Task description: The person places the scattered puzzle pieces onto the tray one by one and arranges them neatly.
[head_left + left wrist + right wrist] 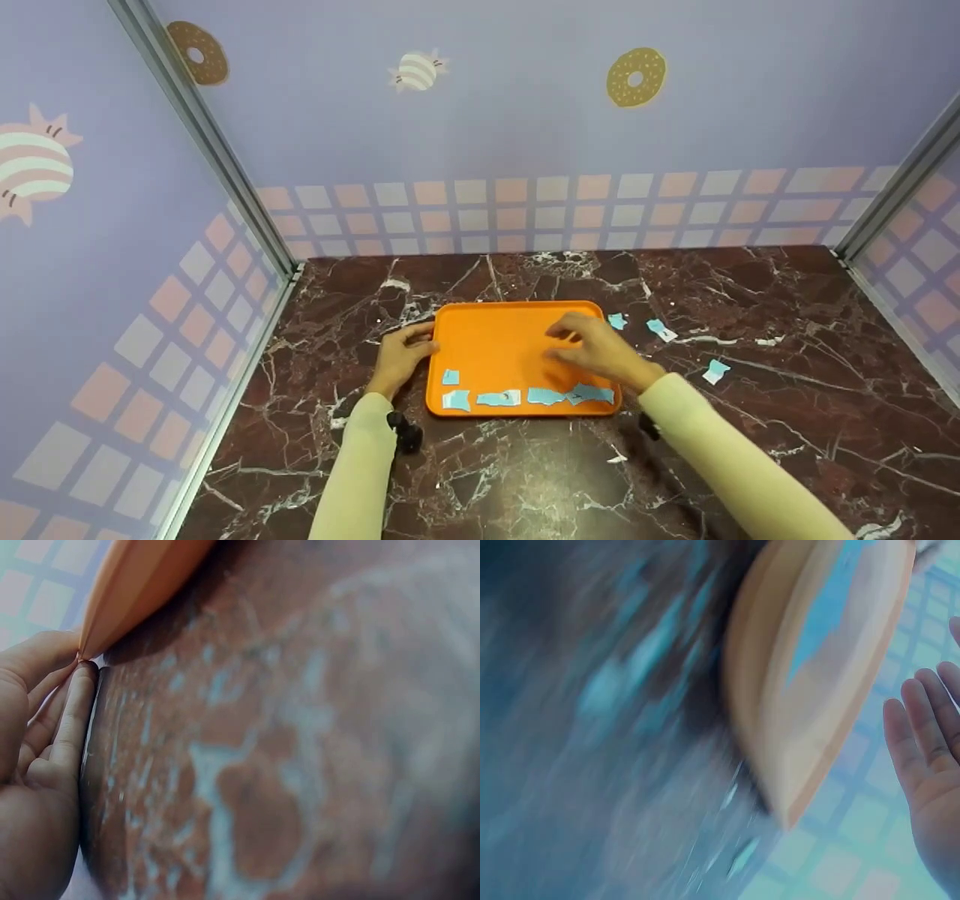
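Observation:
An orange tray (495, 337) lies on the dark marbled table. At its left edge my left hand (401, 360) holds the rim, the thumb and fingers meeting at the tray's edge in the left wrist view. Over the tray's right part hovers my right hand (596, 349), with nothing in it; its fingers look extended in the right wrist view. Torn pieces of light blue and white paper line the tray's near side, among them a left piece (456, 400), a middle piece (499, 398) and a joined pair (590, 394). A small square piece (450, 377) sits above the left one.
Right of the tray, on the table (787, 322), lie three more scraps: a blue scrap (617, 321) close to the rim, a blue-and-white scrap (661, 330) and a farther scrap (716, 371). Purple patterned walls (510, 135) enclose the back and sides.

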Tool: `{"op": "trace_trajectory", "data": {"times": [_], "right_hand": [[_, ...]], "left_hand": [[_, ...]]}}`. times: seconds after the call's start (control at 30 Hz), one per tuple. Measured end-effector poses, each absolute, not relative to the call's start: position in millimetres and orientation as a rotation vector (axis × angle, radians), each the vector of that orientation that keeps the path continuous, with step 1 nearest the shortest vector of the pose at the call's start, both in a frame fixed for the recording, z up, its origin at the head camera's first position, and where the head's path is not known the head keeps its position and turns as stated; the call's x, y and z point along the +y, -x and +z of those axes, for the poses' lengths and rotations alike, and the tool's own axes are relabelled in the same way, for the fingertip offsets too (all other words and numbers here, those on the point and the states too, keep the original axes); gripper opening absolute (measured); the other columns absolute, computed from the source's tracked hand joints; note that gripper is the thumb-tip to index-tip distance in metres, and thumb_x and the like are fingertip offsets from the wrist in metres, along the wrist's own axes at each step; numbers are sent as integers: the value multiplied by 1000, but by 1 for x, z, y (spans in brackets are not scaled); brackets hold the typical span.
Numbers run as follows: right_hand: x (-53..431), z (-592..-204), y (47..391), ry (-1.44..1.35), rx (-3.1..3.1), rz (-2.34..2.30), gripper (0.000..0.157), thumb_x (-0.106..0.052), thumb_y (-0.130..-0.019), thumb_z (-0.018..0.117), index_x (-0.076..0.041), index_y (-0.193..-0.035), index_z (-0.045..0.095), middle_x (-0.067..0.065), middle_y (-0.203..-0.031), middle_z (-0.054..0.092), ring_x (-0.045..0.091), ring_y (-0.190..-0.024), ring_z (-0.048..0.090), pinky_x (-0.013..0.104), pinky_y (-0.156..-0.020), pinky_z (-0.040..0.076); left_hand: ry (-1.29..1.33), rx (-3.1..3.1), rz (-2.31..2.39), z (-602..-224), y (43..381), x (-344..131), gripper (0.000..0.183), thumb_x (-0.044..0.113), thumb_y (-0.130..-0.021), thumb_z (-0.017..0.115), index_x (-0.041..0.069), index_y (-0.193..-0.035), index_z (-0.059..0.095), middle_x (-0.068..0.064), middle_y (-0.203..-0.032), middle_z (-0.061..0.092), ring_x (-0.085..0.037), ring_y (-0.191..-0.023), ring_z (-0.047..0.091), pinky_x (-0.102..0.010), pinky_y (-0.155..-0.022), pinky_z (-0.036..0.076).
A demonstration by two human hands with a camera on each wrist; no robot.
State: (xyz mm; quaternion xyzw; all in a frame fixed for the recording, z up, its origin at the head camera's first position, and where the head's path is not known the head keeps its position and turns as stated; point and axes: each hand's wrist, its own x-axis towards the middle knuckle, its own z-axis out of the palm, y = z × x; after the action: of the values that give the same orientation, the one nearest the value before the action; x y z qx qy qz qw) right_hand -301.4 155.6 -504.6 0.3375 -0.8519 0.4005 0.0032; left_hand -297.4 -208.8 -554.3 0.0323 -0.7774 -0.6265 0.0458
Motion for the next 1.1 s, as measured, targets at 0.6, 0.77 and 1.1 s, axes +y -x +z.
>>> {"op": "trace_trajectory", "data": {"times": [0.6,0.77,1.1], "right_hand": [[253,-511,316,-694,-2582,1100,29,-4,-88,87,6,-113,74,19,-105,71,38,-94,70,55,-85,60],[274,-515,317,-602,-2594,1073,31,-5,-91,85,7,-117,73,20,-109,70,41,-100,69,58,-88,58],[301,-524,315,-459,-2659,1009,35,-12,-94,84,7,-121,72,22,-110,66,40,-97,65,56,-88,53]], "left_hand": [[-94,-2373,-1921,-550,298,-208,38,-4,-92,78,-5,-130,73,-21,-121,74,-28,-111,71,-25,-89,59],[-95,-2369,-1927,-551,298,-208,39,-4,-92,78,-5,-130,73,-22,-121,74,-29,-112,71,-25,-89,59],[-124,-2381,-1930,-551,296,-208,40,-5,-91,79,-3,-131,74,-21,-123,74,-30,-115,71,-26,-91,59]]}}
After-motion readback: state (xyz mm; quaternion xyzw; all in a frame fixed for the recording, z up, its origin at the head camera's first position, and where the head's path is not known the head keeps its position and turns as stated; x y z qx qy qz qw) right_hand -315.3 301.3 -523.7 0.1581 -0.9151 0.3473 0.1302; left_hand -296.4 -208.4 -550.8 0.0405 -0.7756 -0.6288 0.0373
